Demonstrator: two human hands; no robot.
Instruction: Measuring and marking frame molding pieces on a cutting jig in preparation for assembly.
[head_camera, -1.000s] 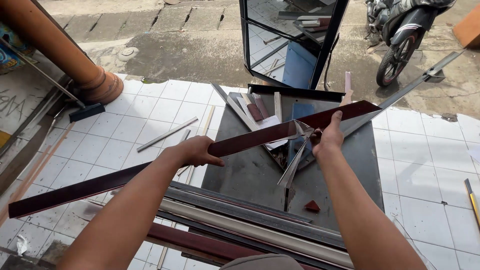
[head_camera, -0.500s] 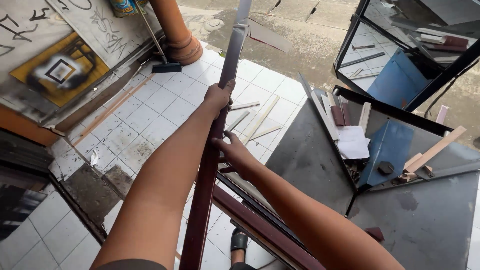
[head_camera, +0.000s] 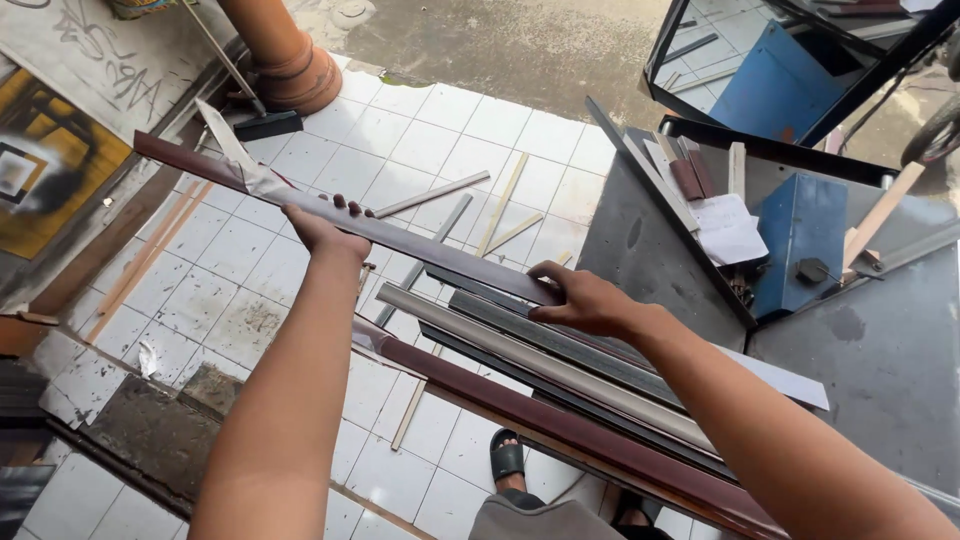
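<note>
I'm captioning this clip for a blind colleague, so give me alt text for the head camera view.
Seen from above, a person's left hand and right hand hold a long dark brown metal strip over a stack of similar profiles laid across a grey worktable. Below is a white tiled floor with loose offcuts and the person's sandalled foot.

White tiled floor (head_camera: 420, 150) w/ grey metal table (head_camera: 880, 370), daylight.
</note>
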